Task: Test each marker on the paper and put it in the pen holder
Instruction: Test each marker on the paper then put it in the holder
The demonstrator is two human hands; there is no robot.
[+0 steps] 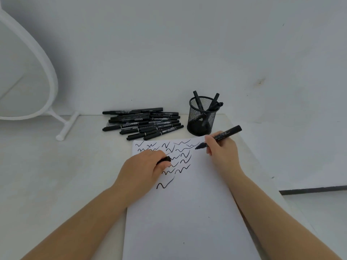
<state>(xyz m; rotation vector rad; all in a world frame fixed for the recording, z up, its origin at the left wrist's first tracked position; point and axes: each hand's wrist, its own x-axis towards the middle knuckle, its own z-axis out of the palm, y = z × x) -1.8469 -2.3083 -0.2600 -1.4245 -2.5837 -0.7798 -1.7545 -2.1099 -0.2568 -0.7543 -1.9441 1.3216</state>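
A white sheet of paper [187, 203] lies in front of me, its top part covered with black squiggles. My right hand [223, 152] grips an uncapped black marker [227, 133], tip pointing left just above the paper's upper right area. My left hand [144, 166] rests on the paper and holds the marker's black cap [165, 159] in curled fingers. A black mesh pen holder [201, 117] stands beyond the paper with a few markers in it. A pile of black markers [144, 122] lies to its left.
A white oval mirror on a stand [63, 126] leans at the back left. The table's right edge [262, 166] runs diagonally close to my right arm. A white wall rises just behind the holder and pile.
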